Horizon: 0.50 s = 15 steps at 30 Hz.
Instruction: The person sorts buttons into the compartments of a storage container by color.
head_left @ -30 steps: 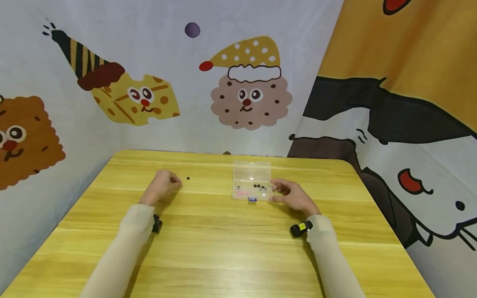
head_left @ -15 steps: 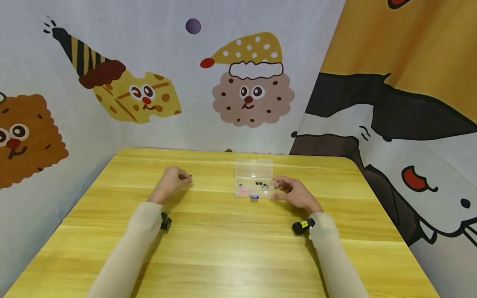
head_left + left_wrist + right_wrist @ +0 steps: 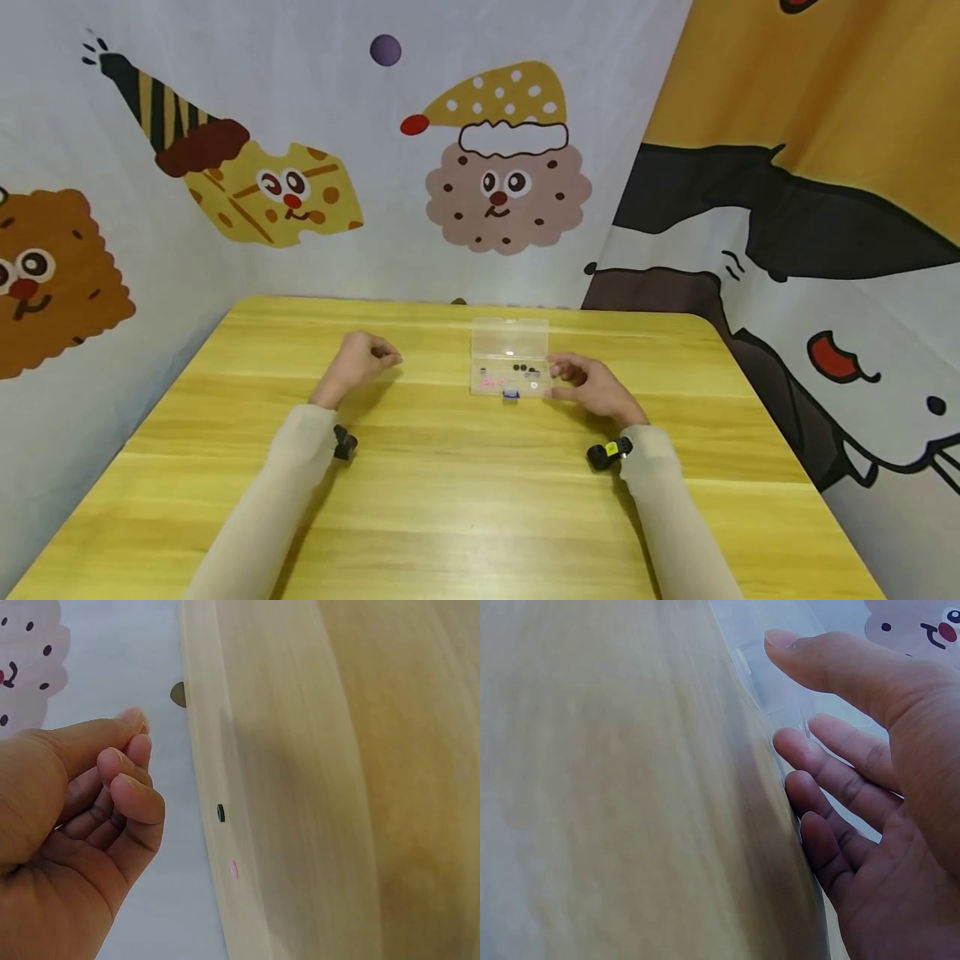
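Note:
My left hand (image 3: 360, 360) hovers over the table, left of the box, fingers curled and thumb tip against the index finger. Nothing shows between those fingertips. In the left wrist view, a small black ring (image 3: 220, 813) and a small pink piece (image 3: 234, 870) lie on the table beyond this hand; in the head view they are hidden. A clear plastic box (image 3: 474, 379) stands with its lid (image 3: 510, 336) raised. Inside are pink pieces (image 3: 492, 382), black pieces (image 3: 519, 367) and a white ring (image 3: 534, 385). My right hand (image 3: 592, 390) holds the box's right end between thumb and fingers.
The wooden table (image 3: 465, 500) reaches back to a wall cloth (image 3: 390, 167) printed with cartoon figures. A blue latch (image 3: 511, 395) sits at the box's front edge. Each wrist carries a small black camera, the left one (image 3: 345, 443) and the right one (image 3: 606, 455).
My left hand has moved right along the table, past the spot where the black ring showed, and now hides it from the head view. The right hand and the box stay in place.

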Tool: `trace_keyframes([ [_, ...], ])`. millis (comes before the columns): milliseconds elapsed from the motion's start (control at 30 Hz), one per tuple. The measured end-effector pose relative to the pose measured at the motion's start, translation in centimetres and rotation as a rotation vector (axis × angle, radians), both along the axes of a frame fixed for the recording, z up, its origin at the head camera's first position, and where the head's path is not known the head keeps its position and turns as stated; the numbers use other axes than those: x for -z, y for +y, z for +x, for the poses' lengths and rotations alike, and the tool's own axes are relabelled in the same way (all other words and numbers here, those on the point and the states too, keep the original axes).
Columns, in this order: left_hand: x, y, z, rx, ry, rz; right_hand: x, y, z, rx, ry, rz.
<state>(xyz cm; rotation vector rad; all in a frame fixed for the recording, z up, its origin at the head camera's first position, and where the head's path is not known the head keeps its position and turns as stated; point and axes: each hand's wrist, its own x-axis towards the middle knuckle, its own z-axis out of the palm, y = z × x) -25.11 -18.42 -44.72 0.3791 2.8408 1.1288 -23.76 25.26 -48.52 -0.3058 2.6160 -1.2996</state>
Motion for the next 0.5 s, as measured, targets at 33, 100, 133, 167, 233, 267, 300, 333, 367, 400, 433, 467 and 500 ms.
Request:
trace_keyframes([
  [33, 0.0, 0.1, 0.0, 0.000, -0.004, 0.006, 0.0, 0.0, 0.0, 0.001, 0.000, 0.000],
  [100, -0.1, 0.3, 0.1, -0.002, -0.008, 0.018, 0.0, -0.1, 0.0, 0.005, 0.006, 0.004],
  [133, -0.1, 0.4, 0.2, 0.000, -0.007, 0.022, 0.0, -0.1, 0.0, 0.006, 0.009, 0.005],
  [167, -0.1, 0.5, 0.2, 0.003, -0.006, 0.029, 0.0, -0.2, 0.1, 0.010, 0.009, 0.003],
  [233, -0.2, 0.8, 0.3, 0.003, -0.008, 0.039, 0.0, -0.2, 0.1, 0.012, 0.008, 0.004],
  [267, -0.3, 0.9, 0.3, 0.001, -0.008, 0.040, 0.0, -0.2, 0.1, 0.012, 0.007, 0.005],
  [300, -0.3, 1.1, 0.3, 0.003, -0.007, 0.042, 0.0, -0.2, 0.1, 0.012, 0.005, 0.005],
  [333, -0.3, 1.2, 0.3, 0.001, -0.008, 0.044, 0.0, -0.2, 0.1, 0.011, 0.004, 0.005],
  [367, -0.3, 1.4, 0.3, 0.000, -0.009, 0.047, 0.0, -0.2, 0.1, 0.010, 0.002, 0.006],
  [400, -0.4, 1.5, 0.3, -0.001, -0.009, 0.046, 0.0, -0.2, 0.1, 0.009, 0.002, 0.006],
  [433, -0.4, 1.7, 0.3, -0.002, -0.009, 0.049, 0.0, -0.2, 0.1, 0.008, 0.001, 0.005],
  [467, -0.4, 1.8, 0.3, -0.002, -0.008, 0.052, 0.0, -0.2, 0.1, 0.007, 0.001, 0.003],
  [500, -0.4, 2.0, 0.3, 0.000, -0.008, 0.057, 0.1, -0.3, 0.1, 0.007, 0.002, 0.003],
])
